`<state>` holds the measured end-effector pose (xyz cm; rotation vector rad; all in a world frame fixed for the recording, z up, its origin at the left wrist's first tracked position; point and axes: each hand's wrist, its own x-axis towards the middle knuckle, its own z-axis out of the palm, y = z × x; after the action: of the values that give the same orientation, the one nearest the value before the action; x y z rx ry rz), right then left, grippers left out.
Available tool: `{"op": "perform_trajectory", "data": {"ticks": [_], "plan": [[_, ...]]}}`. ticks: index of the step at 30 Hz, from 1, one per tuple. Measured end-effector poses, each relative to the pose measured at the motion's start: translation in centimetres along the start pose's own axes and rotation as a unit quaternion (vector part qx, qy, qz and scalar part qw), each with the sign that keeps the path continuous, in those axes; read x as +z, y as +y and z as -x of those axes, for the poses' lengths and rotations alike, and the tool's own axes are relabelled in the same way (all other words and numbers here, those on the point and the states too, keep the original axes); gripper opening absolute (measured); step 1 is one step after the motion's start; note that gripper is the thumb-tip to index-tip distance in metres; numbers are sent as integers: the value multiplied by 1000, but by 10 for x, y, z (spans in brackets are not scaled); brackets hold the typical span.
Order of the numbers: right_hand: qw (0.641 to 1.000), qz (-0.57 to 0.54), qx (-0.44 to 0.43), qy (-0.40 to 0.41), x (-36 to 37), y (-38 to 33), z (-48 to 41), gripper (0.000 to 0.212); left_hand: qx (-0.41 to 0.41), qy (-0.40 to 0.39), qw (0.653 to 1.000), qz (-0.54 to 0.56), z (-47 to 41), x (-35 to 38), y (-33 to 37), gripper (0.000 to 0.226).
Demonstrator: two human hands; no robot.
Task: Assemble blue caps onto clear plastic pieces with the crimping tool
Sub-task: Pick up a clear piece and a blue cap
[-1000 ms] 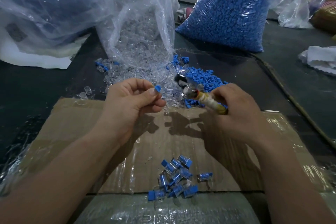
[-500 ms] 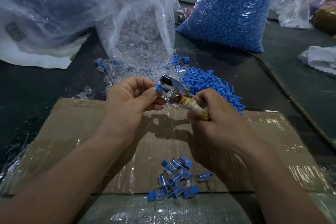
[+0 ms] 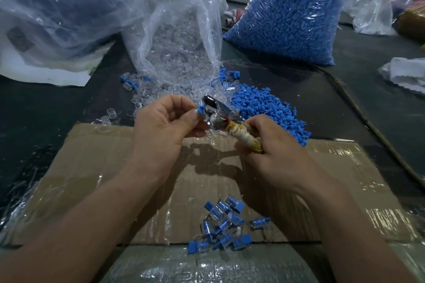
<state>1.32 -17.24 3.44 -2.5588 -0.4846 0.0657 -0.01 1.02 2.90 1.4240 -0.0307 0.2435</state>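
My left hand (image 3: 165,126) pinches a small blue cap (image 3: 201,110) between thumb and forefinger; whether a clear piece sits under it is hidden by the fingers. My right hand (image 3: 271,156) grips the tape-wrapped handle of the metal crimping tool (image 3: 220,115), whose shiny jaws touch the cap. A loose heap of blue caps (image 3: 264,108) lies just behind the hands. Loose clear plastic pieces (image 3: 147,96) spill from an open clear bag (image 3: 179,37). Several finished blue-capped clear pieces (image 3: 223,223) lie on the cardboard near me.
Taped cardboard (image 3: 92,167) covers the dark table under my hands. A big bag of blue caps (image 3: 289,11) stands at the back right, another large plastic bag (image 3: 57,2) at the back left. White cloth (image 3: 404,73) lies at the right edge.
My right hand brought the crimping tool leftward from over the blue heap until its jaws met the cap. My left hand stayed nearly still with the cap.
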Motion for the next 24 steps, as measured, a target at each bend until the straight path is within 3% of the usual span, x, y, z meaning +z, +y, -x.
{"op": "perform_trajectory", "data": {"ticks": [24], "plan": [[998,57,-15,-3,-1,-3,0,22,-7,6,999,-36,4,5,4,16]]}}
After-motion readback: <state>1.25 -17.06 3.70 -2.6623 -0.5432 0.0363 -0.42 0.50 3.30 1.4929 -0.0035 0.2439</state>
